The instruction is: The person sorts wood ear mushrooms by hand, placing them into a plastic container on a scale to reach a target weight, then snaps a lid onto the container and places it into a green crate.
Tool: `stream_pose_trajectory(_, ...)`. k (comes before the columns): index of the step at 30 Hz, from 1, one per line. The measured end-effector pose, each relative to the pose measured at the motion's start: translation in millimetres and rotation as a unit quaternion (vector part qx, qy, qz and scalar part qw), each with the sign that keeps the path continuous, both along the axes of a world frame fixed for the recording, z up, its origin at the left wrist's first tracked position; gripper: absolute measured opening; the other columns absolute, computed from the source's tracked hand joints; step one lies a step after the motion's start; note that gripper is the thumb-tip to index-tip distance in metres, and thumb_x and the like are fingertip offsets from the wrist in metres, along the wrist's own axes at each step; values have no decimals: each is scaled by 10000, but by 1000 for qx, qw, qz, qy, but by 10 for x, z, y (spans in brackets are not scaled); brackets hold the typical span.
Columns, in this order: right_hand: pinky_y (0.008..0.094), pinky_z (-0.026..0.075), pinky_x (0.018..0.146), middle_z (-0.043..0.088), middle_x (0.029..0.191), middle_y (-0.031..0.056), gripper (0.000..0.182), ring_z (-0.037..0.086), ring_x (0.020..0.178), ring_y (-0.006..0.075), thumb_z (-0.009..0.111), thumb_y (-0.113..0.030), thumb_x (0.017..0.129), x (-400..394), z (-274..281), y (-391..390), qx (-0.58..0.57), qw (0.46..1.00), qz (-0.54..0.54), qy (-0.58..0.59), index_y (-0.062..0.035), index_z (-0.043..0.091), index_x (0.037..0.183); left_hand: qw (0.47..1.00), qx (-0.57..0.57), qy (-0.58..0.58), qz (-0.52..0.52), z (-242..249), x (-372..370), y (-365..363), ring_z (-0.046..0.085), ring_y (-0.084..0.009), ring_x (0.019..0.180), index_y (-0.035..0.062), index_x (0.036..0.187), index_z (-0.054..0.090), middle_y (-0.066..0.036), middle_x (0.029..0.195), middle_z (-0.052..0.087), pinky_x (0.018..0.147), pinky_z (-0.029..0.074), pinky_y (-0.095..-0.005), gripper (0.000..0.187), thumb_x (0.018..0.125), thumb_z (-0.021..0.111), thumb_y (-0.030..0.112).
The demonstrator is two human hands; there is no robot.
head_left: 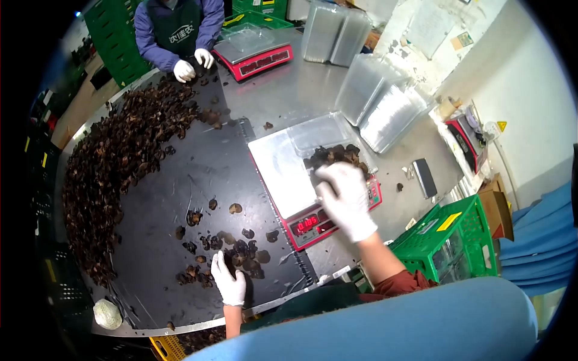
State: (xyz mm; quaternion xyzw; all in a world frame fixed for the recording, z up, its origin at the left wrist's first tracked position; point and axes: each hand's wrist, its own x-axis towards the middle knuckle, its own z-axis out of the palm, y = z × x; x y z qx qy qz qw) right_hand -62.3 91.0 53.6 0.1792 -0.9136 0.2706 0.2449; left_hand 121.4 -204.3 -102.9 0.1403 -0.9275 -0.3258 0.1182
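Observation:
My left hand [229,280], in a white glove, lies on the dark mat with its fingers stretched out and thumb apart. It is beside a loose scatter of dark brown mushroom pieces [244,253], which look like wood ear. My right hand [348,201], also gloved in white, is over the near end of a clear plastic box [316,135]. Its fingers bend downward and are blurred, so their grip is hidden. More mushroom pieces [343,153] lie in the box, which rests on a red scale [280,183] with a lit display.
A large mushroom heap [129,135] curves along the table's left side. Across the table, a co-worker's gloved hands [192,66] are beside another red scale [256,57]. Stacked clear boxes [385,102], a black slab-shaped object [424,178] and a green crate [451,240] are on the right.

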Motion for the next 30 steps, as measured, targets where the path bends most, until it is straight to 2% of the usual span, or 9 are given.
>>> stream_pose_trajectory(3,421,468,920,625,1068,128,278,594,999,330,634,-226,834,-326,-52,421,42,990,-131,20,-86,653,1074,1000,7,11,10,17,-15,-18,354,-415,1326,21,1433,389,-256,1424,364,1122,282,-461,738,723,589,26)
stream_pose_trajectory(5,392,481,904,628,1057,130,236,608,983,320,634,-217,845,-464,-128,601,24,992,-53,-112,-71,663,1028,1000,5,19,21,60,-42,-26,353,-409,1330,26,1433,393,-252,1425,365,1125,280,-460,733,727,594,26)
stream_pose_trajectory(11,311,504,758,665,916,91,108,643,829,220,641,30,813,-258,182,476,-224,972,-74,-1,-24,671,901,995,-11,57,81,311,-47,-71,379,-394,1316,34,1388,448,-217,1416,392,1112,298,-451,659,750,611,12)
stream_pose_trajectory(15,317,509,786,664,958,80,122,641,865,194,662,-5,823,209,-26,-193,-216,958,156,-109,-41,668,940,995,-29,75,52,235,-23,-128,392,-396,1304,12,1377,445,-225,1396,405,1109,303,-450,649,750,611,4)
stream_pose_trajectory(17,345,519,849,654,1040,138,206,645,974,285,682,-148,856,415,-323,-637,-187,907,297,-231,-57,650,1038,998,-19,45,32,198,-31,-81,385,-399,1308,13,1397,421,-232,1397,404,1113,296,-451,676,748,611,5)
stream_pose_trajectory(21,369,513,902,622,1146,184,363,625,1062,346,616,-306,910,672,-792,-1189,-92,891,312,-316,-73,609,1189,995,-91,23,-37,-62,-19,-103,377,-422,1303,-20,1412,379,-246,1383,426,1117,282,-474,708,723,542,-22)
stream_pose_trajectory(25,372,528,860,645,1080,173,291,649,1009,300,656,-234,885,489,-351,-851,-152,906,341,-200,-60,641,1117,999,-21,18,-17,-55,1,-176,385,-423,1303,-31,1399,390,-259,1364,436,1110,304,-463,697,711,494,-61)
stream_pose_trajectory(27,346,534,800,660,1003,125,181,657,906,236,659,-103,866,259,241,-374,-228,908,251,-245,-48,662,1038,998,-36,53,10,40,-27,-155,419,-416,1276,-27,1368,430,-245,1361,446,1105,319,-449,652,720,487,-75)
stream_pose_trajectory(30,264,503,765,673,900,52,106,619,826,113,606,-36,901,-357,269,289,-269,959,81,-41,-12,676,976,996,22,86,21,365,-157,22,468,-379,1244,-12,1348,460,-218,1326,481,1088,344,-419,597,756,515,-68)
